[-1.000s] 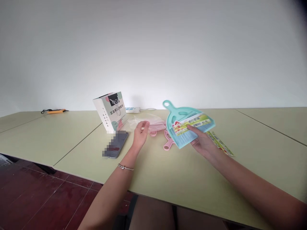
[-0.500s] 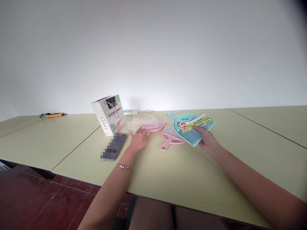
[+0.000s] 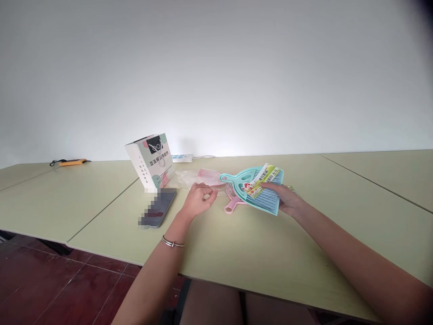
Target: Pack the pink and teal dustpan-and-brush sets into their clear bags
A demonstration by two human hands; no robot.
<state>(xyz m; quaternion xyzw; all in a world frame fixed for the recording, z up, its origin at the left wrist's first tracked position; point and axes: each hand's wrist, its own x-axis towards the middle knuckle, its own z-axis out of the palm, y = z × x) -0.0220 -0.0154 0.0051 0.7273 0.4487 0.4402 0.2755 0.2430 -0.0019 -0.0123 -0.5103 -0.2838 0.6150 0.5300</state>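
Observation:
My right hand (image 3: 287,198) grips a mint-green dustpan (image 3: 233,178) with its blue-bristled brush (image 3: 267,201) nested in it, thumb across the printed label (image 3: 262,180). The set is held tilted, handle pointing left, over a pink brush (image 3: 232,205) on the table, hiding most of that brush. My left hand (image 3: 198,201) is closed, its fingers curled by the near edge of a clear plastic bag (image 3: 182,178); whatever is in the fingers is hidden. Behind that hand lies a pink dustpan (image 3: 208,176), partly under the clear plastic.
A phone (image 3: 162,207), partly pixelated, lies left of my left hand. Behind it stands a printed paper box (image 3: 149,162). A white power strip (image 3: 182,158) sits near the wall, and an orange strapped object (image 3: 72,162) rests far left on the pale green table (image 3: 101,221).
The mint-green set has moved left and turned, now covering more of the pink brush. My left hand has drawn back from the pink dustpan and curled; the plastic reaches farther right.

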